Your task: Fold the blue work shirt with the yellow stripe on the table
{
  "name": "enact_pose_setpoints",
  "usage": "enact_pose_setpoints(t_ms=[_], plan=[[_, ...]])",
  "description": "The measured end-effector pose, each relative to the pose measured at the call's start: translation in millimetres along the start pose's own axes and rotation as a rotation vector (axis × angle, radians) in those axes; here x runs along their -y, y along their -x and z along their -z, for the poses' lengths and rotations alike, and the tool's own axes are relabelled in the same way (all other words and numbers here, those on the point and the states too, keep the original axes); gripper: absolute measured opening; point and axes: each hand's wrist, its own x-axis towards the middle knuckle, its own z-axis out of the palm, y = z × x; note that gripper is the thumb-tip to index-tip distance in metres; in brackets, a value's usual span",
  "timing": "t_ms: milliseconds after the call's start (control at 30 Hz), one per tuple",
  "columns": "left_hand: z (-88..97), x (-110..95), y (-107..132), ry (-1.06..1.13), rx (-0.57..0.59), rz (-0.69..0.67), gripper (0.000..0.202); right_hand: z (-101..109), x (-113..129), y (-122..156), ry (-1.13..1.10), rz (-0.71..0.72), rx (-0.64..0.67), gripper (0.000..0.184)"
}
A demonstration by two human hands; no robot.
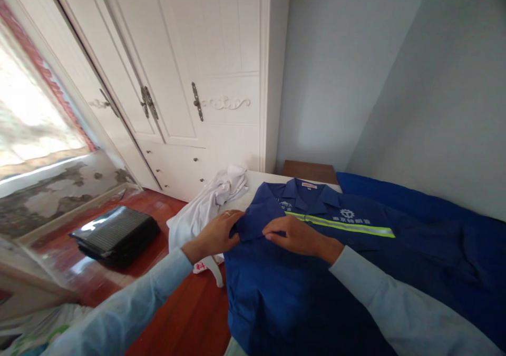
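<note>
left hand point(221, 231) and right hand point(294, 235) — both nearly closed, pinching the blue shirt point(316, 209)

Beyond the fingers point(279, 225) stands a white panelled wardrobe point(229, 35) with dark ornate handles point(197, 102). Grey-blue wall point(328, 71) noted beyond and right of the fingers. To their far left, a brightly lit window point(31, 103); the under-window wall point(59, 198) is peeling. Glossy red-brown floor point(174, 314), lower left of them.
</note>
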Motion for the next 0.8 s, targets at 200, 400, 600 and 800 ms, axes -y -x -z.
enact_pose_setpoints(t_ms=[200,400,600,800], plan=[[-23.7,3.9,4.8,-0.093,-0.170,0.148,0.042,18.2,-61.7,-54.7,-0.047,-0.451,-0.406,0.025],[-45.1,10.2,4.4,0.006,-0.377,0.264,0.029,16.2,-120.4,-115.5,0.008,-0.681,-0.433,0.028],[-62.8,13.1,3.9,0.126,-0.631,0.330,0.029,2.5,-149.7,-153.1,-0.052,-0.767,-0.402,0.026],[-73.3,17.5,4.4,0.099,-0.718,0.259,0.032,-12.5,-166.4,-157.8,-0.146,-0.765,-0.427,0.022]])
